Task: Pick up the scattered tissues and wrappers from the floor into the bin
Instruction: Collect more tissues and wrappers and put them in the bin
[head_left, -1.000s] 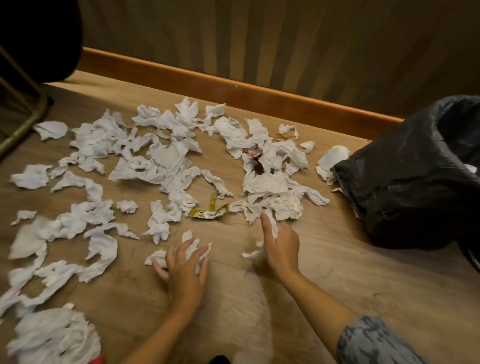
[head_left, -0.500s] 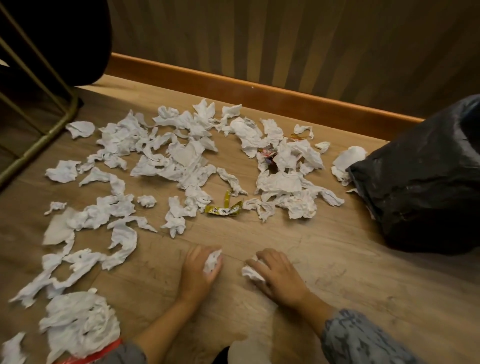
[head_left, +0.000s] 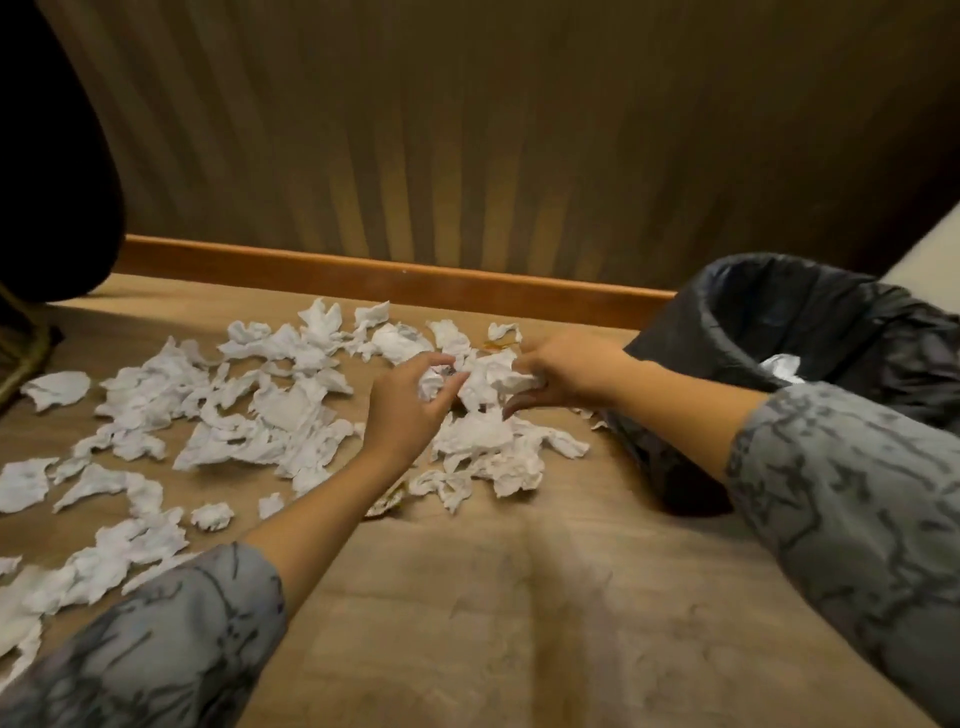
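Several crumpled white tissues (head_left: 280, 410) lie scattered across the wooden floor (head_left: 467, 597). My left hand (head_left: 405, 405) is raised over the pile with its fingers curled round a small tissue wad (head_left: 431, 384). My right hand (head_left: 566, 374) grips another white tissue (head_left: 514, 382) just to the right of it. The bin (head_left: 727, 332), lined with a black bag, stands at the right with a white tissue (head_left: 782, 366) inside. A yellow wrapper (head_left: 387, 501) peeks out under my left forearm, mostly hidden.
A wooden skirting board (head_left: 395, 278) and a ribbed wall run along the back. A dark seat (head_left: 52, 182) on a brass-coloured metal frame (head_left: 26, 358) stands at the far left. Bare floor lies between my forearms.
Both hands lifted off the near floor with their tissues and moved forward, above the pile next to the bin. The view has tilted up and the bin's opening now shows.
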